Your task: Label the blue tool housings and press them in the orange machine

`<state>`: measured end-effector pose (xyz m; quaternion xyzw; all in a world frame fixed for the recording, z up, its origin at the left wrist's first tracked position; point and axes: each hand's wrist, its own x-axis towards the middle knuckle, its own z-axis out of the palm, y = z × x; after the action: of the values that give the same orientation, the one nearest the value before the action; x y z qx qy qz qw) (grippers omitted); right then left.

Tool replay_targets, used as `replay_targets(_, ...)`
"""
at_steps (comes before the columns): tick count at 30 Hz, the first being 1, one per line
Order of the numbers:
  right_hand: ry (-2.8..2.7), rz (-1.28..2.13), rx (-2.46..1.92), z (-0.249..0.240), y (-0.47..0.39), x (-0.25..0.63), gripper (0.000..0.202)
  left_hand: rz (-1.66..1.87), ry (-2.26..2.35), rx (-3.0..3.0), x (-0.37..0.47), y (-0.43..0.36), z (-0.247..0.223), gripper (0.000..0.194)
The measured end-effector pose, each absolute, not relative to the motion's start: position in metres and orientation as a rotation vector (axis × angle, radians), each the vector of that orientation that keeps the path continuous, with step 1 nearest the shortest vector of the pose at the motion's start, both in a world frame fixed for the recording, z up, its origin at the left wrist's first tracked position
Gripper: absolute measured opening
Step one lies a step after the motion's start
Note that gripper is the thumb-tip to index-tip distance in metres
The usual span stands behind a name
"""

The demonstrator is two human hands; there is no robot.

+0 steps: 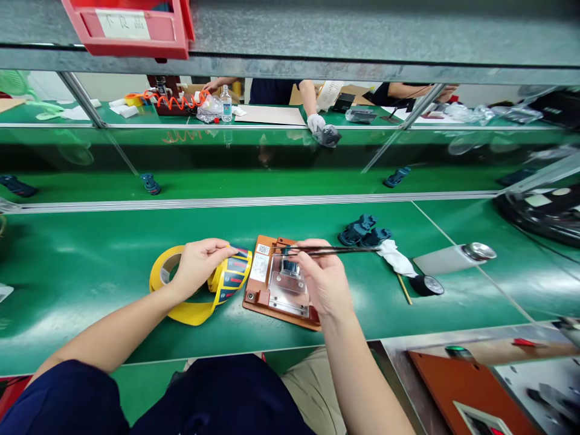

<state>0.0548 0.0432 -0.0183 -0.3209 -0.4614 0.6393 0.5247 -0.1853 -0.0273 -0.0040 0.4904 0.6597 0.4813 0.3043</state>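
My left hand [199, 266] is closed in a pinch at the upper edge of a yellow label strip [233, 279] with dark printed labels. The strip curls off a yellow label roll [157, 272] lying on the bench. In my right hand [328, 281] is a pair of dark tweezers [348, 249], held roughly level with the tips pointing left. They hover over an orange-brown fixture [251, 297] with a metal plate and a QR sticker. A dark blue part [289, 264] sits in the fixture, partly hidden by my right fingers. Whether the tweezer tips hold a label I cannot tell.
Dark blue housings [357, 229], a white cloth [396, 258], a black round-capped item [426, 285] and a white bottle [446, 258] lie right. Blue parts [150, 183] sit on the green strip behind the rail [272, 200]. A red bin [136, 30] hangs above. Co-workers work opposite.
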Motion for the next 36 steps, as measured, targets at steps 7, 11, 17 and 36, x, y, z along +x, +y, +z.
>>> replay_targets(7,-1.320,1.676,-0.717,-0.005,0.056,0.021,0.034,1.345,1.808,1.471,-0.185,-0.041,-0.010,0.017)
replay_targets(11,-1.397,1.663,-0.699,-0.006,0.058,0.018,0.033,1.302,1.828,1.500,-0.184,-0.043,-0.009,0.019)
replay_targets(17,-1.491,1.524,-0.759,-0.006,0.053,0.020,0.030,1.159,1.894,1.571,-0.180,-0.035,-0.003,0.028)
replay_targets(36,-1.433,1.463,-0.939,-0.050,0.090,0.111,0.034,0.219,2.150,2.052,-0.171,0.033,0.002,0.057)
